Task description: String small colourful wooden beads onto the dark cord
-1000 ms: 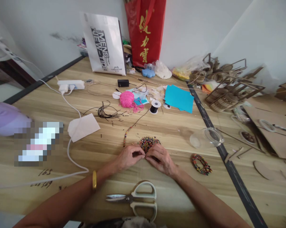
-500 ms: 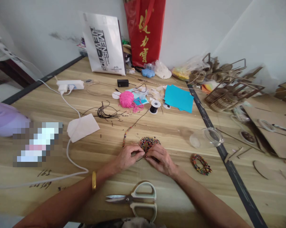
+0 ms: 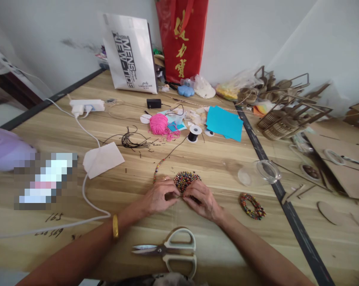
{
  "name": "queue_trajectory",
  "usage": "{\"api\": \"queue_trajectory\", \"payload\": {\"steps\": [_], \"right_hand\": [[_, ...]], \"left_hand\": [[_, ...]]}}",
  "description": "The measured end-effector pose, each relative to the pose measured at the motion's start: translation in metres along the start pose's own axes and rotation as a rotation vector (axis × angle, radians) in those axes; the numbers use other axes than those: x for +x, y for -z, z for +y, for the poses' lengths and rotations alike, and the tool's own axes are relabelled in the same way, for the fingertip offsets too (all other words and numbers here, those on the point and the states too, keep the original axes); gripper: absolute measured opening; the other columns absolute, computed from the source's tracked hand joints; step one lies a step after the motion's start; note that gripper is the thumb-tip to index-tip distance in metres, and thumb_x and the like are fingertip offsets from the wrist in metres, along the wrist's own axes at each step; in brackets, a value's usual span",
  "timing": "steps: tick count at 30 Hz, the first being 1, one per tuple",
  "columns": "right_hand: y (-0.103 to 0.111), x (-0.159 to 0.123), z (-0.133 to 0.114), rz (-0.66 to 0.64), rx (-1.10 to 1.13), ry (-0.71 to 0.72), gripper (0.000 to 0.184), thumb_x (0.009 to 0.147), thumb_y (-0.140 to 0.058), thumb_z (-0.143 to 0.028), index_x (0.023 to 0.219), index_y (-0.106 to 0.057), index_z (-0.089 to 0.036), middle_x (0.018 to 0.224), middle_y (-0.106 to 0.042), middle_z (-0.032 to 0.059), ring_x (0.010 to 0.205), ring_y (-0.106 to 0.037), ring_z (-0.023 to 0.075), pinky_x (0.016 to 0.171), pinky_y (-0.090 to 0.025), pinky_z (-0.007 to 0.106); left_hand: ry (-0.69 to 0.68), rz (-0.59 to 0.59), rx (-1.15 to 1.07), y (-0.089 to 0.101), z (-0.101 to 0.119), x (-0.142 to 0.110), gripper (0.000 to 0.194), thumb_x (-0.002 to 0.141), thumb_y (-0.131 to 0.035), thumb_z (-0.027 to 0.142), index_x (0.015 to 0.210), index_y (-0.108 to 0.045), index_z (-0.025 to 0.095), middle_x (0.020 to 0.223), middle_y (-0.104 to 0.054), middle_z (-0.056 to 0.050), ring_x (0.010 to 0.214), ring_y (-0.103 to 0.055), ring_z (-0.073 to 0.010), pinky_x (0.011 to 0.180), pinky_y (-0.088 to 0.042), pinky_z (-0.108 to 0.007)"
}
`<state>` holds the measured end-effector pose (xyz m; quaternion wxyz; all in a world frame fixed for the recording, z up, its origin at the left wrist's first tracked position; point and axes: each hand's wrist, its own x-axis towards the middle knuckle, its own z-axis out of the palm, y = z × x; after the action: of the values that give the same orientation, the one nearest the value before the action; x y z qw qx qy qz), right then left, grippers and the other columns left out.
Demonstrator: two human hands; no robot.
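At the table's middle, a pile of small multicoloured beads (image 3: 187, 179) lies just beyond my fingertips. My left hand (image 3: 161, 195) is closed in a pinch on the dark cord, whose tip shows between my hands. Facing it, my right hand (image 3: 201, 198) pinches a small reddish bead (image 3: 184, 195) against the cord's end. A string of threaded beads (image 3: 157, 170) runs away from my left hand, and its black cord leads to a white spool (image 3: 194, 134). On the right lies a coiled beaded bracelet (image 3: 252, 206).
Scissors (image 3: 164, 250) with cream handles lie close to me. A clear jar (image 3: 261, 172) rests on its side at right. Cut black cords (image 3: 134, 139), pink yarn (image 3: 158, 124) and blue sheets (image 3: 224, 123) lie farther back. A white cable (image 3: 85, 190) crosses the left side.
My left hand has shifted slightly left, and its fingers have changed position on the cord. My right hand has stayed almost in place, with a reddish bead now showing at its fingertips.
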<state>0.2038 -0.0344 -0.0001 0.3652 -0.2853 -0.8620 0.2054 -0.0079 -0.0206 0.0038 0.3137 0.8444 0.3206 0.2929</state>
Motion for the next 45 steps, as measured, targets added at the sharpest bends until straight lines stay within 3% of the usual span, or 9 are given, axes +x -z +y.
{"api": "queue_trajectory", "payload": {"steps": [7,19,34,45], "right_hand": [[-0.0001,0.0003,-0.0005,0.004,0.012,0.008,0.007,0.088,-0.056,-0.016,0.092,-0.061,-0.018,0.082,-0.065,0.0067,0.079,-0.056,0.0181,0.072,-0.047,0.034],[-0.0009,-0.0001,0.0000,-0.005,0.012,0.010,0.006,0.088,-0.056,-0.016,0.092,-0.061,-0.017,0.084,-0.065,0.0068,0.080,-0.056,0.0178,0.072,-0.047,0.033],[-0.0021,-0.0011,0.0017,-0.011,0.026,0.054,0.012,0.088,-0.055,-0.013,0.098,-0.061,-0.018,0.087,-0.067,0.0068,0.080,-0.057,0.0173,0.073,-0.047,0.033],[-0.0024,-0.0032,0.0028,-0.019,-0.048,-0.006,0.011,0.093,-0.047,-0.018,0.095,-0.058,-0.017,0.081,-0.063,0.0073,0.078,-0.055,0.0179,0.072,-0.047,0.032]], "left_hand": [[-0.027,0.026,-0.016,-0.0026,0.0000,0.0005,0.012,0.081,-0.057,0.013,0.073,-0.065,0.016,0.072,-0.066,-0.004,0.073,-0.057,-0.0153,0.075,-0.045,-0.028],[-0.034,0.083,0.004,-0.0064,-0.0030,-0.0010,0.010,0.082,-0.060,0.015,0.075,-0.066,0.015,0.071,-0.068,-0.003,0.071,-0.058,-0.0146,0.072,-0.046,-0.027],[-0.030,0.046,-0.003,-0.0094,-0.0019,-0.0021,0.010,0.083,-0.059,0.014,0.076,-0.067,0.015,0.073,-0.068,-0.003,0.071,-0.058,-0.0147,0.072,-0.046,-0.028],[-0.003,0.089,-0.022,-0.0100,-0.0010,-0.0007,0.009,0.082,-0.059,0.016,0.077,-0.067,0.016,0.074,-0.068,-0.004,0.071,-0.060,-0.0151,0.075,-0.047,-0.030]]}}
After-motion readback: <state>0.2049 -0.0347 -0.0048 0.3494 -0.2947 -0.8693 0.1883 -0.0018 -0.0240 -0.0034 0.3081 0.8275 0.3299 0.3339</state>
